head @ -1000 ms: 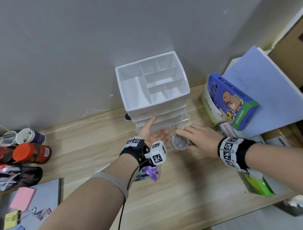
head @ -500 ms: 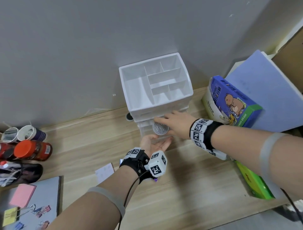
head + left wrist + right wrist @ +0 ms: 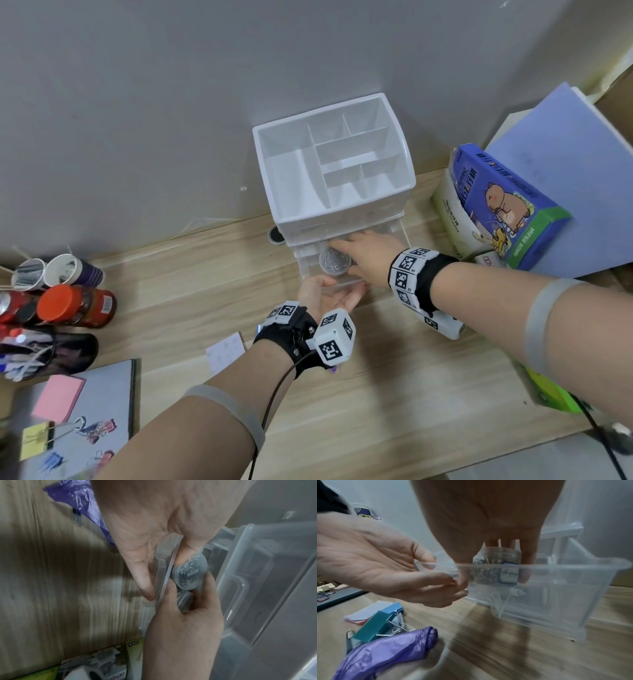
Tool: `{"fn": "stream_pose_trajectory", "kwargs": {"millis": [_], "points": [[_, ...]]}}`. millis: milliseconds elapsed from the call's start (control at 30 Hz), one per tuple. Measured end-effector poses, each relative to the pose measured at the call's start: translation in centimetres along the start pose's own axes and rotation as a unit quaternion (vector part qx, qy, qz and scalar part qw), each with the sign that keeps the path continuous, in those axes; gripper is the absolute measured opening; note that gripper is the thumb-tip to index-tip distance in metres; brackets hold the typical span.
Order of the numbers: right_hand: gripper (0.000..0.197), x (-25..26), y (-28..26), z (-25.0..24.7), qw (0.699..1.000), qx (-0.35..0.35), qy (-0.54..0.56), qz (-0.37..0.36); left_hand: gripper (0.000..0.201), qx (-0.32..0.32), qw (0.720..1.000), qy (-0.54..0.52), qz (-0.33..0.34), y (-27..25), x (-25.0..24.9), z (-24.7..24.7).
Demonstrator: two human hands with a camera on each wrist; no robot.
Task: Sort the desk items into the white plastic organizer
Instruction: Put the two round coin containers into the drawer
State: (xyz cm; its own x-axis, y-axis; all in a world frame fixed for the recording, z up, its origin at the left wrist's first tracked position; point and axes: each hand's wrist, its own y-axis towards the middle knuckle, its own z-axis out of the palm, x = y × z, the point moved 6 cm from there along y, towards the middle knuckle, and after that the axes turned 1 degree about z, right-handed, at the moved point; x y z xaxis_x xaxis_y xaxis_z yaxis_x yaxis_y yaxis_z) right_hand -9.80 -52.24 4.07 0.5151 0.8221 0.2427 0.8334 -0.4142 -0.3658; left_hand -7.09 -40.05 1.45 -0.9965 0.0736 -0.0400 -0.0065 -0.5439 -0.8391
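My right hand (image 3: 368,257) is curled round a small clear tub (image 3: 335,263) of metal clips, fingers down its sides, holding it inside the pulled-out clear drawer (image 3: 556,588) of the organizer (image 3: 334,171). In the right wrist view the tub (image 3: 498,566) sits behind the drawer's front wall, partly below its rim; I cannot tell whether its base is touching the drawer floor, since the plastic blurs that part.

My left hand (image 3: 327,296) is palm up at the drawer's front edge. The left wrist view shows its thumb inside the rim and its fingers (image 3: 142,577) under the lip, pinching the front wall between them. That same view shows the tub's round lid (image 3: 189,573) facing the camera, with my right hand (image 3: 185,628) wrapped round it from below.

The organizer stands against the wall at the back of the desk (image 3: 171,274), its top compartments showing bare white dividers.

On the desk beneath my left wrist lie a purple plastic bag (image 3: 385,651), a blue binder clip (image 3: 376,623) and a pad of notes (image 3: 366,610). A blue box (image 3: 507,205) leans just right of the organizer. Far left are a red-capped jar (image 3: 73,306) and paper cups (image 3: 51,274).
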Motion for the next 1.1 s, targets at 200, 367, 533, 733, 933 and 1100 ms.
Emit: {"fn": "stream_pose_trajectory", "kwargs": {"millis": [200, 367, 533, 733, 933, 1100], "points": [[0.045, -0.9, -1.1, -0.7, 0.997, -0.076, -0.017, 0.030, 0.042, -0.014, 1.000, 0.012, -0.018, 0.3, -0.1, -0.3], [0.051, -2.4, -2.0, -0.9, 0.981, -0.085, 0.122, 0.122, 0.043, -0.055, 0.989, 0.117, -0.068, 0.5, -0.2, -1.2], [0.048, -2.7, -2.5, -1.2, 0.959, -0.131, 0.181, 0.175, 0.023, -0.053, 0.974, 0.202, -0.090, 0.6, -0.2, -1.4], [0.042, -2.5, -2.7, 0.0, 0.961, -0.118, 0.171, 0.184, 0.024, -0.046, 0.970, 0.227, -0.075, 0.8, -0.8, -1.1], [0.018, -0.7, -5.5, -2.3, 0.976, -0.200, 0.088, 0.012, 0.027, -0.021, 0.971, 0.226, -0.077, 0.8, -1.0, -0.5], [0.031, 0.0, -6.7, 1.3, 0.998, -0.054, 0.021, -0.006, 0.026, -0.028, 0.966, 0.249, -0.057, 1.0, -1.1, -0.7]]}}
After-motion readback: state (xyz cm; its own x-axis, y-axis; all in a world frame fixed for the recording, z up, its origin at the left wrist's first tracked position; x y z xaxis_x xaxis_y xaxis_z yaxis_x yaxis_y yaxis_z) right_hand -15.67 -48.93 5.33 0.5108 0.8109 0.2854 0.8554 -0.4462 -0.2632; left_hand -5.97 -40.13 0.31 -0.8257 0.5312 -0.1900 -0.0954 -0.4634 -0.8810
